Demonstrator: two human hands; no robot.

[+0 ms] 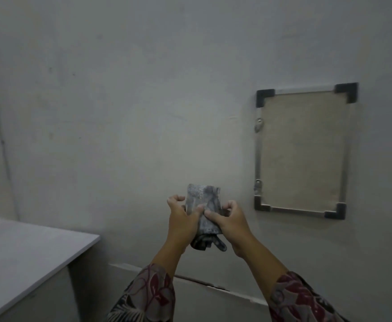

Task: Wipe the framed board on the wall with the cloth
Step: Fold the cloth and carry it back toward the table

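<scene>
Both hands up at 6 o'clock, before a grey wall (120, 112). The left hand (182, 219) and right hand (231, 225) each grip a grey mottled folded cloth (203, 203), thumbs on its near face. A beige rectangular board with metal frame and black corner caps (302, 154) hangs at 2 o'clock from the cloth, apart. A white desk (27, 247) sits at 8 o'clock.

Plain indoor room, likely a home or small office; can't tell which. Bare grey-white painted wall (120, 89), scuffed and spotted, dim light. Small framed board (302, 152) with black corner caps, fixed to the wall on the right by side brackets. Plain white counter (15, 252) near left, standing by the room corner. Cracked skirting strip (202, 283) along the wall bottom. Floral-print sleeves (153, 296) nearest, everyday clothing.
</scene>
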